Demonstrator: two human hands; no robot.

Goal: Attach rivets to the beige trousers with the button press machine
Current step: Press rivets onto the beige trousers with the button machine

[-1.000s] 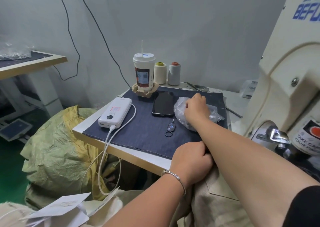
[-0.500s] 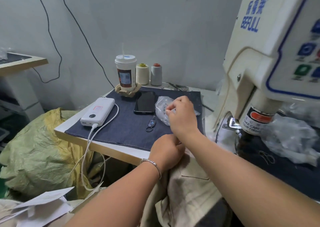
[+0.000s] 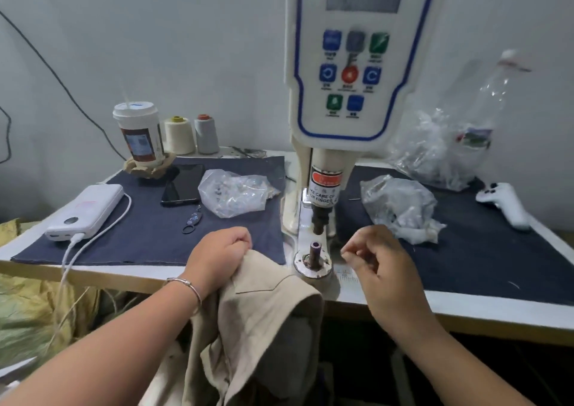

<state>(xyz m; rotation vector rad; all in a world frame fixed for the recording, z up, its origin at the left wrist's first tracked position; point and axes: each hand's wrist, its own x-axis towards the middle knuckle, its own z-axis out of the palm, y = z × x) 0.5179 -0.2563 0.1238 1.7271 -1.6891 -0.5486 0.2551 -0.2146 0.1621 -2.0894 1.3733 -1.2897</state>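
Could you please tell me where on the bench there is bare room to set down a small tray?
Bare denim mat lies between the power bank and left hand; more lies right of the right hand. Crowded around the phone and rivet bag.

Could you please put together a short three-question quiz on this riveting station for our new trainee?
1. True or false: the left hand grips the beige trousers.
2. What lies nearest the phone's right side? A) thread cones B) clear bag of small parts C) white controller
3. Fill in: the right hand sits just right of the machine's lower ____.

Key
1. True.
2. B, the clear bag.
3. die; its fingertips are pinched together, though any rivet between them is too small to see.
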